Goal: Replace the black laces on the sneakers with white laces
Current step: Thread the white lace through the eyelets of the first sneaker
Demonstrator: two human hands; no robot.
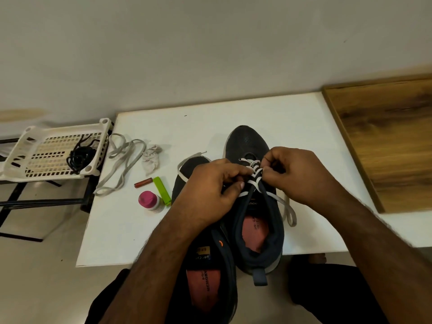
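Already half-threaded, the white lace (253,170) crosses the dark sneaker (253,202); left hand (210,195) and right hand (297,174) fingers pinch it, heel overhanging the tabletop (131,230) edge.

counter (210,127): smooth matt white board | wooden panel (383,141), right: brown grain, slight sheen | right sneaker (247,139): dark knit mesh cloth, matt | white lace (253,170): flat woven cloth | basket (53,146), far left: perforated white plastic | black laces (80,155): cord | rag (152,157): crumpled cloth | bottle cap (146,198): pink plastic | clip (162,190): glossy green plastic
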